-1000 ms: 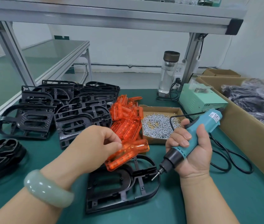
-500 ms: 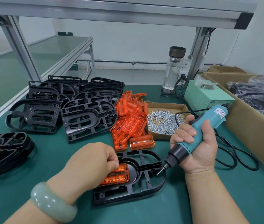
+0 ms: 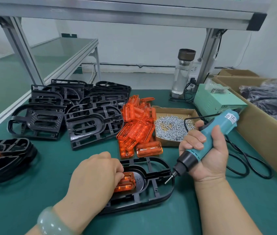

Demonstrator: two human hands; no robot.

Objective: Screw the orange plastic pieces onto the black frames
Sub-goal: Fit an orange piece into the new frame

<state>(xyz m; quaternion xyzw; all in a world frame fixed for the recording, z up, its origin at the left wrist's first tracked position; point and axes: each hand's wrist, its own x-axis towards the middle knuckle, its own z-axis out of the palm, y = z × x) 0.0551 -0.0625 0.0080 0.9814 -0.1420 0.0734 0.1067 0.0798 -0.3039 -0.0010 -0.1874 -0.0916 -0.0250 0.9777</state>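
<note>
Nearest the front edge of the bench (image 3: pixel 236 214), the left hand (image 3: pixel 97 175), a pale bracelet (image 3: pixel 53 223) on its wrist, has its fingers curled over one end of an orange piece (image 3: pixel 126 182) and holds it down in the hollow of a black frame (image 3: pixel 158 192) lying flat on the green mat. Just right of it the right hand (image 3: pixel 208 155) is wrapped round a teal electric screwdriver (image 3: pixel 219 131), whose bit hovers over the frame's right rim. Bare mat lies open to the right of the frame and along the front edge. The driver's black cable (image 3: pixel 246 165) loops toward a long cardboard box (image 3: pixel 261 133) that walls off the right edge. At the left edge sits a stack of frames with orange fitted (image 3: pixel 7 158). Behind the frame are the loose orange pieces (image 3: pixel 137 126), a tray of screws (image 3: pixel 171 128) on their right and the bare black frames (image 3: pixel 83 114) on their left. At the back edge stand a green power unit (image 3: pixel 217 100) and a glass bottle (image 3: pixel 184 73), beneath an aluminium shelf (image 3: pixel 117 12) and before a white wall
</note>
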